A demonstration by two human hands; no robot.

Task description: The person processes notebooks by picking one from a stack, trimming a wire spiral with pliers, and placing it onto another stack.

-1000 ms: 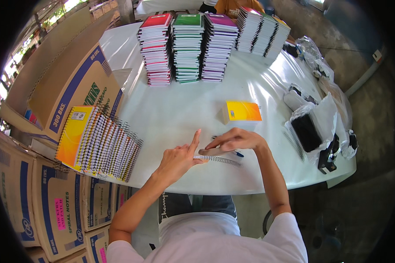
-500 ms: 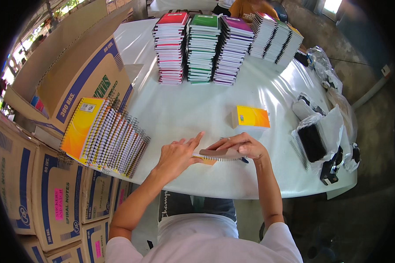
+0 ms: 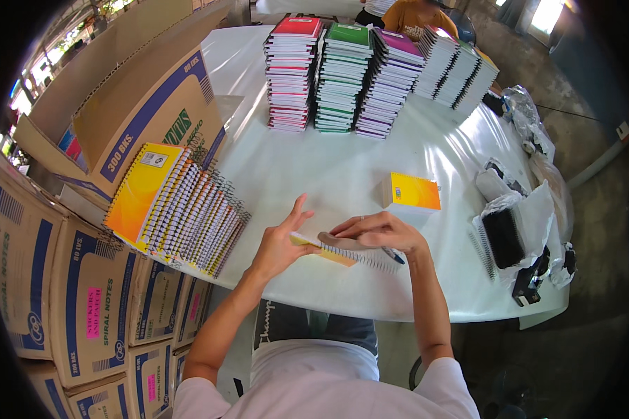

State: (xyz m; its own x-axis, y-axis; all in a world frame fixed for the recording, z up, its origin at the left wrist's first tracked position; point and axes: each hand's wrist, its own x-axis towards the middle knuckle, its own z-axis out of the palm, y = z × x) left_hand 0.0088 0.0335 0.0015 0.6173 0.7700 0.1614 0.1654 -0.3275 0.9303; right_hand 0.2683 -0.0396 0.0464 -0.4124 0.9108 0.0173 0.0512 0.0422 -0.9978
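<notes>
Close to the table's near edge, a small spiral notebook (image 3: 337, 258) with a yellow-orange cover is tilted between my hands, its wire coil toward me. My left hand (image 3: 281, 241) grips its left end with the thumb, while the index finger points up and away. My right hand (image 3: 383, 232) is closed over the grey-brown back cover (image 3: 353, 244), fingers bent along its top. Just below the right hand shows a dark blue pen-like tip (image 3: 395, 257); I cannot tell whether it is held or lies on the table. Beyond this hand sits a yellow-orange pad stack (image 3: 414, 192).
A leaning row of yellow spiral notebooks (image 3: 178, 213) stands at left beside an open carton (image 3: 168, 119); closed cartons (image 3: 94, 300) are piled below. Tall red, green and purple notebook stacks (image 3: 342, 77) rise at the back. Plastic-wrapped black coils (image 3: 503, 234) lie at right. A person (image 3: 416, 21) sits beyond.
The notebook has tilted so more of its yellow cover and coil show. My left hand's fingers have lifted, and the blue tip shows more. The whole view has shifted slightly.
</notes>
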